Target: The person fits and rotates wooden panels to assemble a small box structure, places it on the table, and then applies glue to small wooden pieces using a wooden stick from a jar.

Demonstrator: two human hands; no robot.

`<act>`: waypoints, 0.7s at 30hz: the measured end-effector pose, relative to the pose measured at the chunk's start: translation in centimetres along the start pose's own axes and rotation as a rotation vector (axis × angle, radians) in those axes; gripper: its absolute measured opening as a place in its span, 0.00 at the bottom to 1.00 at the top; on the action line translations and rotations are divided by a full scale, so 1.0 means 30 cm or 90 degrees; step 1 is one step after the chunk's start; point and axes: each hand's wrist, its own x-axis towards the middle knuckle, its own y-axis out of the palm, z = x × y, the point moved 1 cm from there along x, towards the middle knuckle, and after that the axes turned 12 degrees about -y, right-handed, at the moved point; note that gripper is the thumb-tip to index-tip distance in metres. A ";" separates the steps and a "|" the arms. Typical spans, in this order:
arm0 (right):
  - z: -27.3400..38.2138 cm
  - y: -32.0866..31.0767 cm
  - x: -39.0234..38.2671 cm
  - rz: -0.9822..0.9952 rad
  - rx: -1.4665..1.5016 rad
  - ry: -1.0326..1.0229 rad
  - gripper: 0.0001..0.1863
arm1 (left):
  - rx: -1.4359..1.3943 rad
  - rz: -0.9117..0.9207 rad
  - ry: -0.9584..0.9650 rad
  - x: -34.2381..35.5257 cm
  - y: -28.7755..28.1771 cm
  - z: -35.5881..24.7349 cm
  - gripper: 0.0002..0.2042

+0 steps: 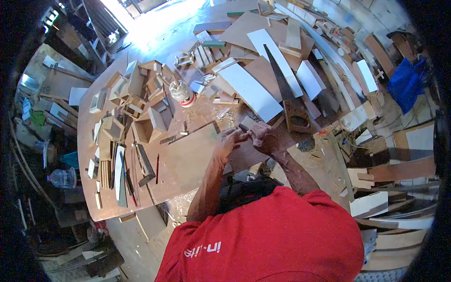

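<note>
At the near edge of the workbench, my left hand and my right hand meet, both with bent fingers. A small dark piece sticks out from the right hand's fingers; its kind cannot be made out. The left fingertips press together close to it, and whatever they pinch is hidden. Just beyond the hands lies a white board. To the right rests a handsaw with a wooden handle, its dark blade pointing away. Left of my hands is a flat brown panel.
A white jar stands mid-bench. Small open wooden boxes crowd the left side. A pencil and wood strips lie nearer me. Long planks line the right side, with a blue cloth beyond them.
</note>
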 end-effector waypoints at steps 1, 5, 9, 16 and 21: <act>0.011 0.003 0.007 0.020 -0.039 -0.002 0.09 | -0.019 0.021 0.032 -0.004 -0.011 -0.002 0.20; 0.026 0.063 0.029 -0.043 -0.045 0.082 0.08 | -0.037 0.001 -0.042 0.020 -0.060 -0.004 0.21; 0.099 0.091 0.071 -0.120 0.030 0.164 0.09 | 0.047 0.046 0.050 0.034 -0.129 0.002 0.24; 0.136 0.176 0.028 -0.132 0.086 0.418 0.12 | -0.159 0.067 0.013 0.018 -0.154 -0.003 0.26; 0.090 0.171 -0.024 -0.122 -0.010 0.419 0.13 | -0.006 -0.011 0.056 0.045 -0.169 0.010 0.27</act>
